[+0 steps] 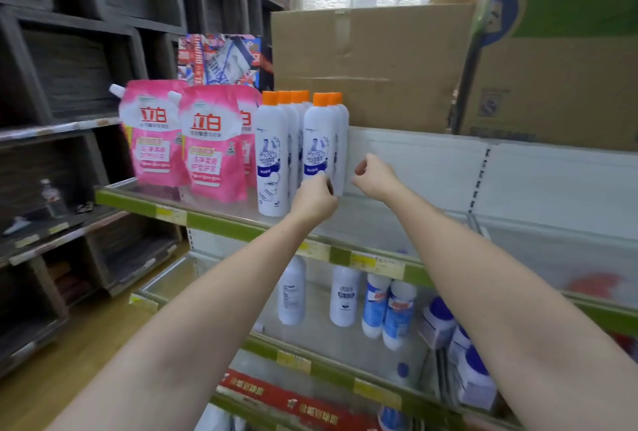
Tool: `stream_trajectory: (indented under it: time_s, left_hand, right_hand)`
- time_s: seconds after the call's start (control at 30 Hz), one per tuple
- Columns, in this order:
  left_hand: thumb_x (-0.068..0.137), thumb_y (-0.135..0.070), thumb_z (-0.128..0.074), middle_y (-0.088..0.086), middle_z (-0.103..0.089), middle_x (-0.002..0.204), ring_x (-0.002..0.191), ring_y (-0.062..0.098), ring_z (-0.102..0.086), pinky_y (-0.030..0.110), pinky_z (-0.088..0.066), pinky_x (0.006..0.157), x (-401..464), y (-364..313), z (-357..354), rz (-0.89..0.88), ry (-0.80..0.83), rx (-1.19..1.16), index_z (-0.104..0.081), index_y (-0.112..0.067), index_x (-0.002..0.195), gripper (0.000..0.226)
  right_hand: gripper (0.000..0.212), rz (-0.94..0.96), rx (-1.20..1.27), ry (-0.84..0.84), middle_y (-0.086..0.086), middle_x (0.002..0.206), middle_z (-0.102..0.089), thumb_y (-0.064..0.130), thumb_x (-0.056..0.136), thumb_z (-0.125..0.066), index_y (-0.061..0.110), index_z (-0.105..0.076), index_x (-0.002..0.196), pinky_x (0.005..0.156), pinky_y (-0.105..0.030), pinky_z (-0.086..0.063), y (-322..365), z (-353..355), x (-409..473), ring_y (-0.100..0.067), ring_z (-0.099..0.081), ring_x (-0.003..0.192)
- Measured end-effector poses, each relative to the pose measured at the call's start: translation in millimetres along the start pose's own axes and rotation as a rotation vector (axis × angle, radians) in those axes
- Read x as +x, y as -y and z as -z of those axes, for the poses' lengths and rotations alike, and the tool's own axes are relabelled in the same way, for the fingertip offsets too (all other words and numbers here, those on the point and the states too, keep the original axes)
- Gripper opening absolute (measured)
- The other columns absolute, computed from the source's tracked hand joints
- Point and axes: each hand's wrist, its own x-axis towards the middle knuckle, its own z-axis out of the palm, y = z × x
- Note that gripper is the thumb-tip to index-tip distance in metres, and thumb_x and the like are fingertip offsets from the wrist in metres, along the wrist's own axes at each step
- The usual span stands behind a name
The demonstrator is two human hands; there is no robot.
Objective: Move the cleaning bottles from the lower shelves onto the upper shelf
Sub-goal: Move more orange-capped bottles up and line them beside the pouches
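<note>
Cardboard boxes: a big plain brown box (373, 64) sits up top in the middle, and a green-and-blue printed one (559, 50) fills the upper right corner.
Dark cubby shelving: takes up the whole left side (69, 50), mostly bare wood slots, with a few small items on its lower ledges.
Upper shelf: green-edged, with yellow price tags (221, 225), running across the middle of the frame; the right half of it is bare white.
Lower shelf: under it at lower center (331, 366), same green lip, with a red banner strip further down.
Pink refill pouches: standing at the left end of the upper shelf (207, 144), pretty much touching the bottles next to them.
Orange-capped bottles: white cleaning bottles (276, 154) packed upright in two rows in the middle of the upper shelf.
Lower-shelf bottles: two white ones (343, 296), two blue-and-white ones (390, 313) just beside them, and blue-capped jugs (438, 323) off to the lower right.
Left hand: at frame center (316, 197), fingers curled against the base of the front right orange-capped bottle (319, 140), looks like it's gripping it.
Right hand: just to the right (374, 176), loosely fisted, holding nothing, close to the bottle but not clearly touching.
</note>
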Motion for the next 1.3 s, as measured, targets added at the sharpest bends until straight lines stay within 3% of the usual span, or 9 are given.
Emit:
stream_trajectory:
  time_s: [0.23,0.47,0.57,0.63,0.8,0.93,1.1,1.2,1.3]
  left_hand:
    - [0.087,-0.022,-0.06,0.011,-0.063,0.089,0.088,0.032,-0.064,0.03,-0.045,0.07,-43.1,-54.5,-32.5,-0.158,0.264,0.099,-0.054,-0.016,0.074,0.015]
    - [0.09,-0.019,-0.057,0.011,-0.063,0.086,0.092,0.034,-0.064,0.031,-0.042,0.069,-112.7,-149.9,-85.5,-0.422,0.44,0.054,-0.05,-0.014,0.069,0.023]
    - [0.091,-0.026,-0.059,0.017,-0.067,0.111,0.104,0.034,-0.064,0.035,-0.046,0.079,-143.2,-184.3,-108.5,-0.503,0.534,0.086,-0.061,-0.015,0.088,0.012]
    - [0.09,-0.029,-0.062,0.017,-0.068,0.114,0.107,0.034,-0.064,0.035,-0.047,0.081,-159.6,-196.6,-128.8,-0.538,0.56,0.098,-0.067,-0.013,0.1,0.019]
    - [0.088,-0.027,-0.063,0.01,-0.063,0.079,0.079,0.031,-0.063,0.034,-0.045,0.065,-192.3,-199.2,-185.1,-0.537,0.674,0.103,-0.054,-0.014,0.069,0.024]
    - [0.094,-0.02,-0.061,0.005,-0.048,0.058,0.062,0.029,-0.049,0.034,-0.04,0.058,-210.0,-197.6,-229.6,-0.503,0.749,0.05,-0.043,-0.012,0.061,0.038]
    - [0.094,-0.023,-0.061,0.006,-0.057,0.068,0.07,0.03,-0.06,0.037,-0.049,0.061,-229.0,-210.6,-279.7,-0.441,0.797,0.012,-0.053,-0.013,0.065,0.031]
    - [0.094,-0.022,-0.062,0.011,-0.065,0.076,0.075,0.03,-0.064,0.038,-0.051,0.065,-233.4,-225.9,-311.0,-0.412,0.817,-0.025,-0.062,-0.005,0.076,0.025]
    - [0.096,-0.026,-0.063,0.006,-0.064,0.087,0.082,0.023,-0.061,0.032,-0.048,0.071,-237.7,-244.0,-340.8,-0.369,0.823,-0.048,-0.064,-0.011,0.09,0.016]
  right_hand:
    - [0.009,-0.205,-0.105,-0.053,-0.015,0.109,-0.07,0.014,0.09,-0.066,0.018,-0.061,0.085,0.088,-0.036,-0.05,-77.3,48.6,-75.7,-0.032,-0.063,0.107]
    - [0.02,-0.388,-0.192,-0.144,-0.003,0.069,-0.057,0.004,0.09,-0.063,0.014,-0.057,0.073,0.065,-0.027,-0.041,-144.1,126.9,-172.6,-0.022,-0.057,0.082]
    - [0.025,-0.476,-0.254,-0.133,-0.006,0.076,-0.061,0.01,0.089,-0.065,0.021,-0.055,0.069,0.071,-0.032,-0.047,-169.4,151.7,-213.9,-0.021,-0.057,0.083]
    - [0.02,-0.528,-0.264,-0.142,-0.012,0.085,-0.066,0.01,0.087,-0.068,0.018,-0.059,0.071,0.067,-0.033,-0.05,-187.9,159.3,-241.2,-0.023,-0.059,0.079]
    - [0.019,-0.641,-0.17,-0.159,-0.007,0.068,-0.062,0.007,0.091,-0.063,0.012,-0.059,0.072,0.051,-0.026,-0.044,-241.9,154.7,-299.3,-0.017,-0.055,0.057]
    - [0.017,-0.683,-0.075,-0.228,-0.001,0.074,-0.061,0.012,0.092,-0.064,0.012,-0.059,0.076,0.073,-0.035,-0.048,-287.4,146.5,-329.8,-0.024,-0.059,0.08]
    - [0.01,-0.749,-0.006,-0.281,-0.008,0.101,-0.065,0.011,0.093,-0.06,0.008,-0.066,0.1,0.083,-0.036,-0.05,-346.0,150.9,-340.8,-0.025,-0.061,0.095]
    - [0.008,-0.779,0.045,-0.284,-0.005,0.101,-0.063,0.014,0.093,-0.06,0.013,-0.063,0.1,0.081,-0.036,-0.05,-384.8,156.9,-337.5,-0.026,-0.062,0.095]
    - [0.001,-0.792,0.077,-0.301,-0.009,0.104,-0.067,0.017,0.091,-0.062,0.017,-0.061,0.092,0.089,-0.043,-0.055,-425.9,166.0,-335.0,-0.03,-0.064,0.097]
